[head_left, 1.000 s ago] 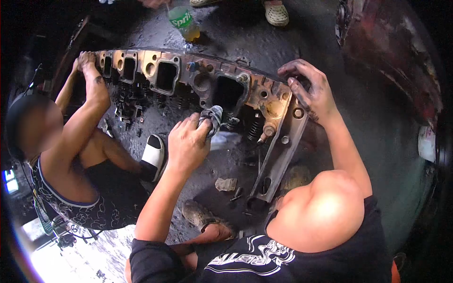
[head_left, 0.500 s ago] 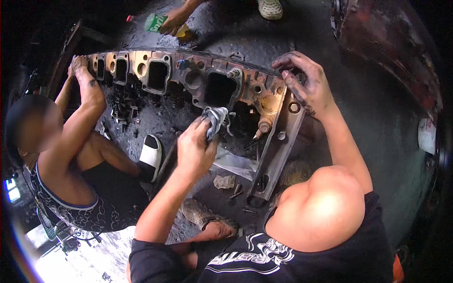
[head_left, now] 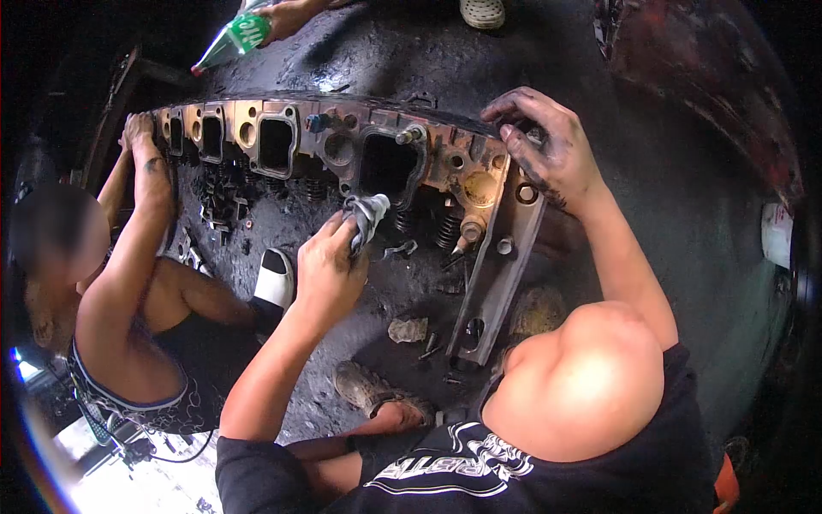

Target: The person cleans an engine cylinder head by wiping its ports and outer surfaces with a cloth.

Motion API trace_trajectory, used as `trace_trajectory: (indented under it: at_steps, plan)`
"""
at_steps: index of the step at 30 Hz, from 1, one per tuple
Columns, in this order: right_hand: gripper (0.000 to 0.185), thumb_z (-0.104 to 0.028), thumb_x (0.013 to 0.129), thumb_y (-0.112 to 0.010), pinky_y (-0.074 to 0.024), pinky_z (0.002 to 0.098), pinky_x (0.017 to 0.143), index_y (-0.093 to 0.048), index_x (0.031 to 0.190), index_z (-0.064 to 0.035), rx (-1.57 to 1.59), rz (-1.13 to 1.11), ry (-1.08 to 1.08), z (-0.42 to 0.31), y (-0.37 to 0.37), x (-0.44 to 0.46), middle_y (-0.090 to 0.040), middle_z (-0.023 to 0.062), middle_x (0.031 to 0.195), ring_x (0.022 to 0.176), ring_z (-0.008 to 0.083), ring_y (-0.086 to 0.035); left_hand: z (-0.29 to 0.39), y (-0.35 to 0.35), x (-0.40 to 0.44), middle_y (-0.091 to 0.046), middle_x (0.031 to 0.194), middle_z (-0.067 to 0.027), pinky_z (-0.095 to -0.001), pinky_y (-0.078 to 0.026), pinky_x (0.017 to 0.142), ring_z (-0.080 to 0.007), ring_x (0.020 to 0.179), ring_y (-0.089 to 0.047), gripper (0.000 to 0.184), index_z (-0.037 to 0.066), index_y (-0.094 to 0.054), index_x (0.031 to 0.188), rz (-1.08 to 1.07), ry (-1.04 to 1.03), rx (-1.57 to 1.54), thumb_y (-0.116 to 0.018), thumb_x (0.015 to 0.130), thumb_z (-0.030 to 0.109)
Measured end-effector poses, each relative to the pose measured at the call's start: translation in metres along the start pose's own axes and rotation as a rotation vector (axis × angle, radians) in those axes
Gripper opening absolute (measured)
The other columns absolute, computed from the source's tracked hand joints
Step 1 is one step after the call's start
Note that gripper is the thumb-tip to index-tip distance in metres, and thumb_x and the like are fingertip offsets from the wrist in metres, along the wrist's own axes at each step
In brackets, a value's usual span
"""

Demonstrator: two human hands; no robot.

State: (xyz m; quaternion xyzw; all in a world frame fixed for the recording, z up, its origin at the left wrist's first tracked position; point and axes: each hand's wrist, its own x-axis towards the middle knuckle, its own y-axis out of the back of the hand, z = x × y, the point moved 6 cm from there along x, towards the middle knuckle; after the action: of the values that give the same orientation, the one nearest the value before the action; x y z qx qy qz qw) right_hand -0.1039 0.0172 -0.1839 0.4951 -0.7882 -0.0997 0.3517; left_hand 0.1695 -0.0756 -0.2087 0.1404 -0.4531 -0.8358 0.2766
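Fingers of the left hand [head_left: 332, 265] pinched a rag [head_left: 368, 218] just below a square opening in the casting [head_left: 441, 163]. The right hand [head_left: 556, 158] curled its fingers at the casting's end; whether they gripped, I could not tell. Floor [head_left: 548, 60] spread beyond the far edge

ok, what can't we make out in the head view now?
All head view:
- Part of the rag inside the left hand: covered by the grip.
- Depth of the large opening in the metal casting: lost in shadow.
- Body behind the co-worker's hand on the bottle: cut off, top edge.
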Motion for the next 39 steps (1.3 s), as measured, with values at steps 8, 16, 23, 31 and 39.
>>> trace_trajectory:
  at_steps: [8, 16, 23, 31, 39]
  plan:
    - [0.018, -0.010, 0.083, -0.069, -0.0525, 0.0393, 0.085, -0.067, 0.097, 0.0004, 0.002, -0.012, -0.006, -0.003, 0.001, 0.001, -0.069, 0.0166, 0.097, 0.093, 0.0347, -0.067, 0.008, -0.010, 0.009, -0.066, 0.109, -0.0224, -0.0470, -0.053, 0.082, -0.0428, 0.096, -0.065, 0.042, 0.001, -0.062, 0.118, 0.051, -0.068, -0.043, -0.068, 0.076, 0.002]
    - [0.017, -0.010, 0.082, -0.068, -0.0517, 0.0388, 0.086, -0.067, 0.096, -0.0001, 0.004, 0.000, 0.019, -0.003, 0.002, -0.001, -0.069, 0.0161, 0.096, 0.093, 0.0333, -0.068, 0.005, -0.017, 0.006, -0.067, 0.109, -0.0229, -0.0469, -0.053, 0.085, -0.0414, 0.098, -0.066, 0.037, 0.000, -0.064, 0.112, 0.105, -0.086, -0.200, -0.070, 0.075, 0.004]
    - [0.019, -0.010, 0.081, -0.068, -0.0514, 0.0390, 0.086, -0.067, 0.097, -0.0006, 0.012, -0.013, -0.001, 0.000, 0.002, 0.000, -0.068, 0.0163, 0.096, 0.093, 0.0335, -0.067, -0.009, 0.008, 0.007, -0.066, 0.117, -0.0259, -0.0468, -0.055, 0.086, -0.0418, 0.099, -0.067, 0.045, 0.004, -0.065, 0.112, 0.023, -0.175, 0.403, -0.077, 0.070, 0.012]
    - [0.019, -0.010, 0.082, -0.067, -0.0514, 0.0393, 0.085, -0.067, 0.097, 0.0005, -0.009, -0.021, 0.017, -0.002, 0.000, 0.002, -0.067, 0.0166, 0.094, 0.091, 0.0342, -0.066, -0.005, -0.006, 0.006, -0.066, 0.109, -0.0209, -0.0445, -0.055, 0.078, -0.0361, 0.091, -0.067, 0.040, 0.005, -0.063, 0.106, 0.070, -0.206, 0.300, -0.076, 0.068, 0.013]
    - [0.018, -0.009, 0.082, -0.067, -0.0517, 0.0379, 0.085, -0.068, 0.096, 0.0016, -0.013, -0.020, 0.014, -0.002, -0.001, 0.002, -0.067, 0.0165, 0.094, 0.091, 0.0329, -0.067, 0.016, -0.020, 0.006, -0.066, 0.097, -0.0241, -0.0471, -0.053, 0.077, -0.0431, 0.089, -0.065, 0.037, -0.004, -0.060, 0.109, 0.139, -0.055, -0.111, -0.070, 0.074, 0.003]
